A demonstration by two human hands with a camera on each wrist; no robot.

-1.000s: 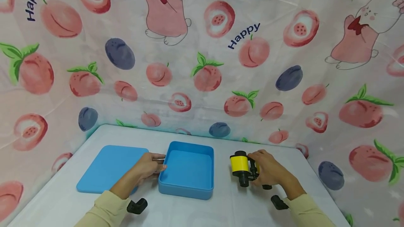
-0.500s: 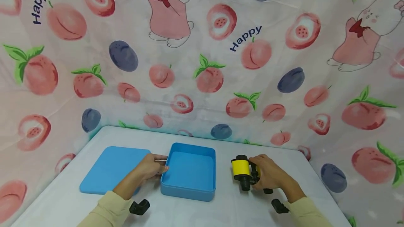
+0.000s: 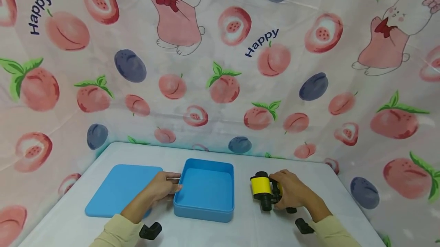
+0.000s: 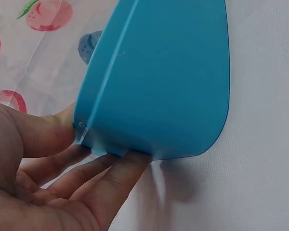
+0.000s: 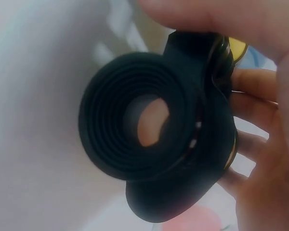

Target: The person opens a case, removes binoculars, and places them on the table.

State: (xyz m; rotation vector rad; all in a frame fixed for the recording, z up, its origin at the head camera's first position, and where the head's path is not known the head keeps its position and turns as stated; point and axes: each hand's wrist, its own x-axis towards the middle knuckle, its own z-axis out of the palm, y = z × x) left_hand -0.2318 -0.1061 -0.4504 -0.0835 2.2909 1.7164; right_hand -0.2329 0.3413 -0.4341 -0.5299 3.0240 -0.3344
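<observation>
A shallow, open-topped blue box [image 3: 206, 189] sits on the white table near the middle. My left hand [image 3: 161, 186] holds its left side, the thumb at the rim; in the left wrist view the fingers [image 4: 111, 187] press against the outer wall [image 4: 159, 96]. On the right, my right hand [image 3: 290, 189] grips a pair of yellow and black binoculars [image 3: 261, 186] round the right-hand barrel. One eyepiece [image 5: 135, 115] faces the right wrist camera, and the fingers behind [image 5: 255, 103] curl round the far side of the body.
A flat blue lid [image 3: 120, 189] lies on the table left of the box, partly covered by the left forearm. Black wrist cameras [image 3: 150, 231] stick out at both cuffs. A fruit-and-rabbit patterned cloth [image 3: 220, 60] hangs behind and along both sides of the table.
The head view has shifted slightly. Both hands keep their holds, and the box, lid and binoculars show no clear movement relative to the table.
</observation>
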